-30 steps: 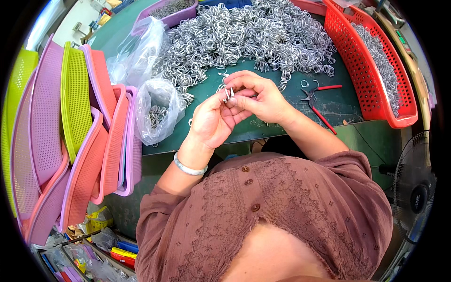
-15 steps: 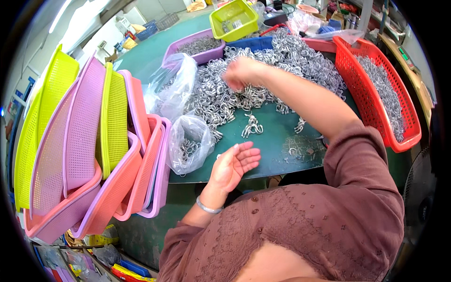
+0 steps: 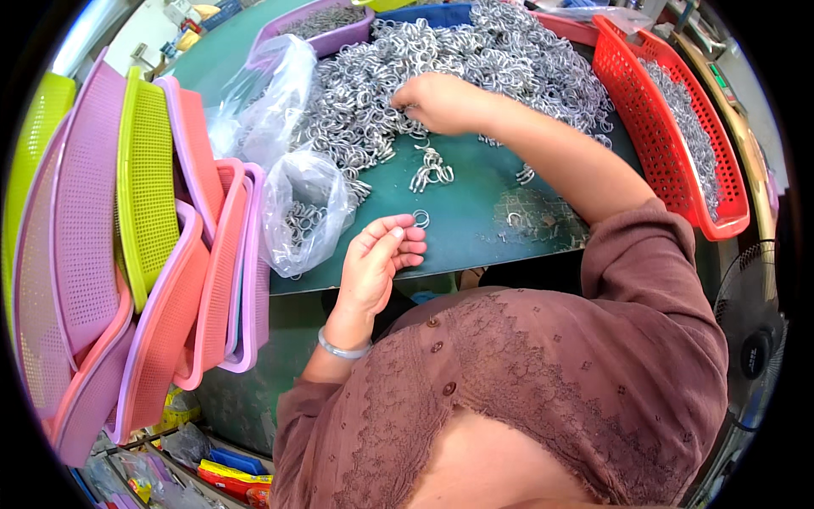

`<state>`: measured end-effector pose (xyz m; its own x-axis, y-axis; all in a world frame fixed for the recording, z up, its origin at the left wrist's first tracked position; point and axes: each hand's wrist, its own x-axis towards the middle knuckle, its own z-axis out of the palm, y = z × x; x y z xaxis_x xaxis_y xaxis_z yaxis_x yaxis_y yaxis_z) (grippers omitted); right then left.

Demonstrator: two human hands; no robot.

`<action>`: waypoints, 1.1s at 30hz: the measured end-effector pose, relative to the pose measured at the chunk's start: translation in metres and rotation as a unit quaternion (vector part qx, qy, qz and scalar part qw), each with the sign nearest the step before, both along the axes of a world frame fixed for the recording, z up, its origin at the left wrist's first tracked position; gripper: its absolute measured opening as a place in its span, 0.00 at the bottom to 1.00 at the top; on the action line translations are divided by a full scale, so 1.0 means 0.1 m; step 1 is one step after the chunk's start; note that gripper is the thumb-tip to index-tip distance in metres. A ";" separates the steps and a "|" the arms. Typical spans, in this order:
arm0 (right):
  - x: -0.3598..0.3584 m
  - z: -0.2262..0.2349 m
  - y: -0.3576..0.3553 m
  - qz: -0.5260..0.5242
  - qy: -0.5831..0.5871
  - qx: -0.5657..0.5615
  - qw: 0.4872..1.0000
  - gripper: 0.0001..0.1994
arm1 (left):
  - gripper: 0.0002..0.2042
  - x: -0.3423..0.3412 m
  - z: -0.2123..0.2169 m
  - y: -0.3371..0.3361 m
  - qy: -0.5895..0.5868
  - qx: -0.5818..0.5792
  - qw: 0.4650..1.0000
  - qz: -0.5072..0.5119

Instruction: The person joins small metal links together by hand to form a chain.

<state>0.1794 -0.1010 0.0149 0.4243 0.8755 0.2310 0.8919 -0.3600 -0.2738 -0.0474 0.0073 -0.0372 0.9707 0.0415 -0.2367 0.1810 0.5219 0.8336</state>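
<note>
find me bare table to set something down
Bare green table lies right of the left hand and small ring cluster; also left of the back purple basket. Crowded: the ring pile behind and around the clear bags.

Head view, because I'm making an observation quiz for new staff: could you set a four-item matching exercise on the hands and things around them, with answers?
Things:
1. Bracelet
2. Right hand
3. Red basket
4. Left hand

Places or states:
A. At the heap of metal rings
B. With a single ring at its fingertips
C. Around the left wrist
D. On the person's right, containing metal pieces

Right pairs: 1-C, 2-A, 3-D, 4-B
</note>
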 end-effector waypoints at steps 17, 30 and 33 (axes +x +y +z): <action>-0.05 -0.53 -0.39 -0.037 -0.275 0.028 0.960 0.11 | 0.22 0.79 0.13 -0.24 -0.183 0.740 0.647 -0.003; -0.43 -0.56 -0.58 -0.001 0.014 0.047 0.999 0.16 | 0.13 0.87 -0.05 -0.10 -0.100 0.509 0.855 -0.011; -0.48 -0.49 -0.60 0.018 0.034 0.136 0.990 0.18 | 0.14 0.85 0.01 -0.06 -0.073 0.290 0.954 -0.013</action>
